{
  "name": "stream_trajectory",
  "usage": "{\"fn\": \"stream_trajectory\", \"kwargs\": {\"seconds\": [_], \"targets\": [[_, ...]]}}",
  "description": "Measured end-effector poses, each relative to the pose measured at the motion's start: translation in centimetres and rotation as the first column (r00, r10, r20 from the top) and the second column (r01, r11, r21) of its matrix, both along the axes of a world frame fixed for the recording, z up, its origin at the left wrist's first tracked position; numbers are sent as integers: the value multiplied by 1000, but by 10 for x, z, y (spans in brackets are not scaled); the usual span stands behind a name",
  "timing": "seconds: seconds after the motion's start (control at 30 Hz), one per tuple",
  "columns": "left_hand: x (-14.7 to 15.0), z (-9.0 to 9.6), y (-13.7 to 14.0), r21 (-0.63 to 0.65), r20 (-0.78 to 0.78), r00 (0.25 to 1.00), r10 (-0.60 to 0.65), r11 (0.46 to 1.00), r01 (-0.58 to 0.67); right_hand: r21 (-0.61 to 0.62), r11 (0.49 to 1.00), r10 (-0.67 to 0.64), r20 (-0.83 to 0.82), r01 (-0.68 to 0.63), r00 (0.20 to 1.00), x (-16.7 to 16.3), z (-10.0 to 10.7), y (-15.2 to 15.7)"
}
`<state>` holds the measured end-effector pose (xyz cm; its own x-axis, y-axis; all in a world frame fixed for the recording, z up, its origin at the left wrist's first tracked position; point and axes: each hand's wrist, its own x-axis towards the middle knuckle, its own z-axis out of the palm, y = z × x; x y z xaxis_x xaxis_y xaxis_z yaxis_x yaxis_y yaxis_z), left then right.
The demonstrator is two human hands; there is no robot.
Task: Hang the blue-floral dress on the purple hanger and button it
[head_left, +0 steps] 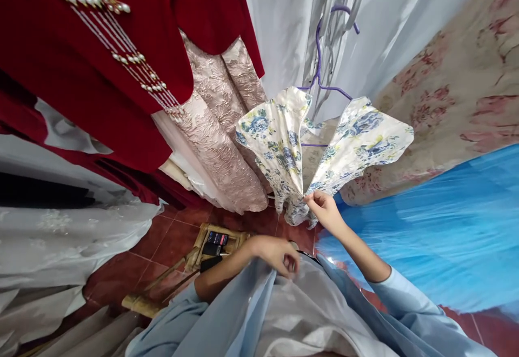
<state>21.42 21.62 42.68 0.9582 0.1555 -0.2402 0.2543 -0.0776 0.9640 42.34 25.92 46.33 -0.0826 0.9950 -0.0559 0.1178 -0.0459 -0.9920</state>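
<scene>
Head view, the only one here: the top [367, 130], white with blue roses and yellow-green leaves, hangs straight in front of the person on a purple hanger [318, 54]. The hook sits up among some white hangers, though I can't tell exactly what carries it.

Right hand [324, 208] has thumb and fingers pinched on the fabric at the bottom point of the deep V. Left hand [279, 254] is down by the waist, off the top, fingers curled in; can't tell if there's anything small in them.

Handling-wise, I'd call the top light and soft with a bit of crispness, since the shoulders flare out like wings and hold their shape. There's a faint sheen, so maybe slightly slippery on that thin hanger. Doesn't look fragile, but I'd go easy on the edges. Best grip imo: the bottom of the V, or a shoulder right over the hanger. The hem bunches into loose ruffles.

Textures around it: plain deep red cloth [219, 11] with pearly bead strings [141, 75], crinkly raised pink brocade [227, 146], smooth white drapes [279, 11], rose-print fabric [441, 92], and fluffy blue tulle [405, 238]. Below, a bamboo stool [195, 254] bears a phone [218, 238], over red tiles [154, 232].
</scene>
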Motion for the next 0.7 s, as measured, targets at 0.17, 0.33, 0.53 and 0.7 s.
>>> {"fn": "stream_trajectory", "kwargs": {"seconds": [0.17,0.33,0.53,0.7], "targets": [[-5,-2,-2,190,26,999,-47,981,41,6,999,-41,7,41,999,-8,-4,0],[-16,16,36,517,-4,915,403,784,-343,21,998,-60,29,60,998,-14,-2,1],[-15,-6,55,601,-46,851,522,695,-394,7,999,-39,85,38,996,-15,0,5],[-32,15,48,233,-64,986,154,963,-135,23,999,-51,131,48,990,-15,5,2]]}}
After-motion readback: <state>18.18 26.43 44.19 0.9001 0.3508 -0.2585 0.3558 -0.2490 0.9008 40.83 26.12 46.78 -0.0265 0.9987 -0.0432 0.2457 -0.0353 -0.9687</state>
